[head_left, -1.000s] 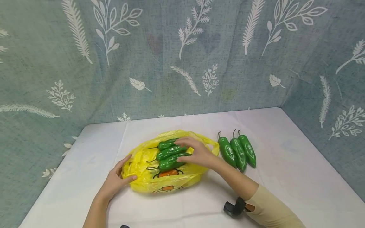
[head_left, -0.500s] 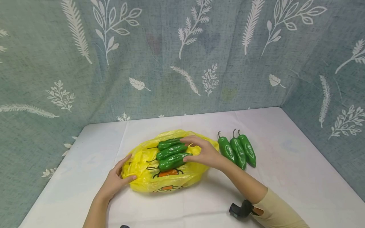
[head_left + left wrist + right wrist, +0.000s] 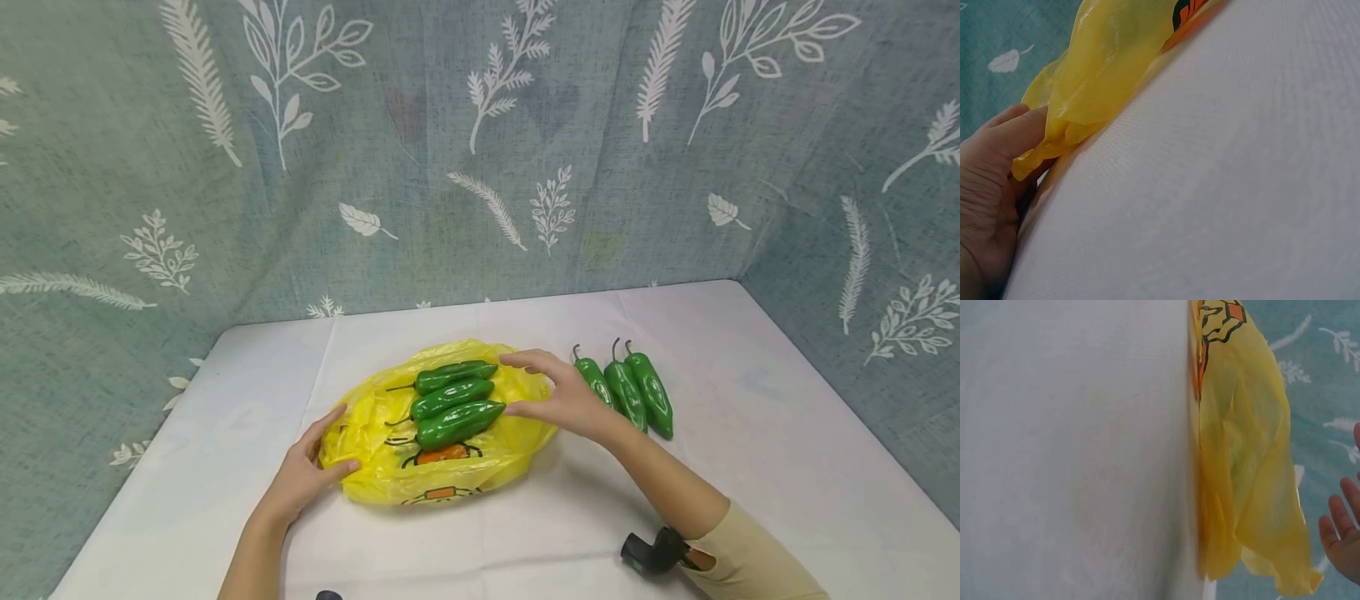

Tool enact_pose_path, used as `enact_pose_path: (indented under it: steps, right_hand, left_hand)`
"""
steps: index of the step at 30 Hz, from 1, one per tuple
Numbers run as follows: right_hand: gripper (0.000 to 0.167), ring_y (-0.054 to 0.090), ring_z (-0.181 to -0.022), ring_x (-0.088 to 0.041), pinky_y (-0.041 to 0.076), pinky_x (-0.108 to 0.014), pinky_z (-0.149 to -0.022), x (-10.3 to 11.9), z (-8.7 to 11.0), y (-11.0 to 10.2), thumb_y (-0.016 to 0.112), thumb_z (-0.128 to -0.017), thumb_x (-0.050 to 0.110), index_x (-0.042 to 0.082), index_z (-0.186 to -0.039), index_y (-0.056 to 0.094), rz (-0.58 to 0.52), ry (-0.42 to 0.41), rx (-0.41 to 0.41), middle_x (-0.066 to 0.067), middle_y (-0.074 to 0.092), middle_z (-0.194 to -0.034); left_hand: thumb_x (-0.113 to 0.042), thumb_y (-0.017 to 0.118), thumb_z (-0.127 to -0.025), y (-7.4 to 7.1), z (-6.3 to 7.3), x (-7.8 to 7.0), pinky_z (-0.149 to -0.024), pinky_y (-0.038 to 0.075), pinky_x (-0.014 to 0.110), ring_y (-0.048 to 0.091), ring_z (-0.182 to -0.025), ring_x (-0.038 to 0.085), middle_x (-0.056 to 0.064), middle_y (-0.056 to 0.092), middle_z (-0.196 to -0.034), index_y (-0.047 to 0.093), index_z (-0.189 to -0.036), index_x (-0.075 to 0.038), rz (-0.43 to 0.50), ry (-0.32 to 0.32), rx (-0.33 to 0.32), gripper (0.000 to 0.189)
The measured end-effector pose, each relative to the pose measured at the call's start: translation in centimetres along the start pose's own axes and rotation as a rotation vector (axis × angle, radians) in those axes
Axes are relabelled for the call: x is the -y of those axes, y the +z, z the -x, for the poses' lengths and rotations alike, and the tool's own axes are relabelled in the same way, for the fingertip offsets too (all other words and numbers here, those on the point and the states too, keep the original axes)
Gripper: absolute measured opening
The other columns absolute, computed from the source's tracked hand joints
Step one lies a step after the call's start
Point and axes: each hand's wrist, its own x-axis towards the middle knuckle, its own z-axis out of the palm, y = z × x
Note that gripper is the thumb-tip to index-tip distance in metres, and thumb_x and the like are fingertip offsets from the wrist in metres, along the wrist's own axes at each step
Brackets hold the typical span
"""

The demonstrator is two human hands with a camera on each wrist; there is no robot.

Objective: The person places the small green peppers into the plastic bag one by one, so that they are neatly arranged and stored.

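A yellow plastic bag (image 3: 450,487) lies on the table with its mouth spread wide. Inside it, three green chili peppers rest side by side, stems to the left: a far one (image 3: 456,377), a middle one (image 3: 453,398) and a near one (image 3: 461,423). My left hand (image 3: 300,475) grips the bag's left end; in the left wrist view, yellow film (image 3: 1094,81) passes between its thumb and fingers. My right hand (image 3: 562,396) hovers over the bag's right side, fingers spread and holding nothing, close to the pepper tips. Only its fingers (image 3: 1342,515) show at the right wrist view's edge.
Right of the bag, three more green chili peppers lie on the white table (image 3: 750,467): a left one (image 3: 595,383) partly behind my right hand, a middle one (image 3: 627,392) and a right one (image 3: 651,396). A patterned grey-green cloth (image 3: 420,275) hangs behind.
My right hand has drawn back to the right from the peppers in the bag, leaving their tips uncovered. The left hand and the peppers stay where they were.
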Motion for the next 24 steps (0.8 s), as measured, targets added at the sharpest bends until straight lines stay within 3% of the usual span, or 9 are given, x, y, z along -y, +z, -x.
enact_pose_path:
  steps: [8,15,20,24]
  right_hand:
    - [0.060,0.048,-0.124,-0.025,0.040,-0.053,-0.103,-0.3,0.9,-1.4,0.079,-0.077,0.021,0.013,-0.131,0.055,0.045,0.059,-0.009,-0.003,0.053,-0.135]
    - [0.065,0.050,-0.123,-0.029,0.045,-0.049,-0.100,-0.4,1.9,-2.7,0.080,-0.074,0.011,0.003,-0.131,0.052,0.135,-0.067,-0.047,-0.012,0.054,-0.133]
    - [0.067,0.051,-0.120,-0.030,0.046,-0.050,-0.097,-0.9,2.7,-3.7,0.081,-0.072,0.010,0.003,-0.132,0.051,0.169,-0.048,-0.070,-0.012,0.054,-0.133]
    - [0.067,0.053,-0.116,-0.029,0.048,-0.048,-0.093,-1.4,3.2,-4.4,0.081,-0.071,0.007,0.002,-0.131,0.052,0.192,-0.079,-0.099,-0.013,0.055,-0.131]
  left_hand:
    - [-0.028,0.080,-0.075,0.1,0.0,0.3,-0.114,0.012,0.059,0.010,-0.145,0.035,0.009,0.018,-0.157,0.027,-0.150,-0.022,-0.012,-0.009,-0.006,0.092]
    - [-0.028,0.080,-0.075,0.2,-0.1,0.4,-0.114,0.011,0.060,0.010,-0.144,0.036,0.010,0.018,-0.157,0.027,-0.150,-0.020,-0.010,-0.006,-0.003,0.092]
    - [-0.029,0.080,-0.075,0.0,-0.1,0.3,-0.114,0.011,0.060,0.010,-0.144,0.037,0.010,0.019,-0.157,0.027,-0.150,-0.022,-0.014,-0.011,-0.003,0.092]
    - [-0.030,0.079,-0.075,-0.1,0.0,0.3,-0.114,0.011,0.061,0.010,-0.144,0.037,0.011,0.018,-0.157,0.026,-0.150,-0.021,-0.015,-0.016,-0.003,0.092]
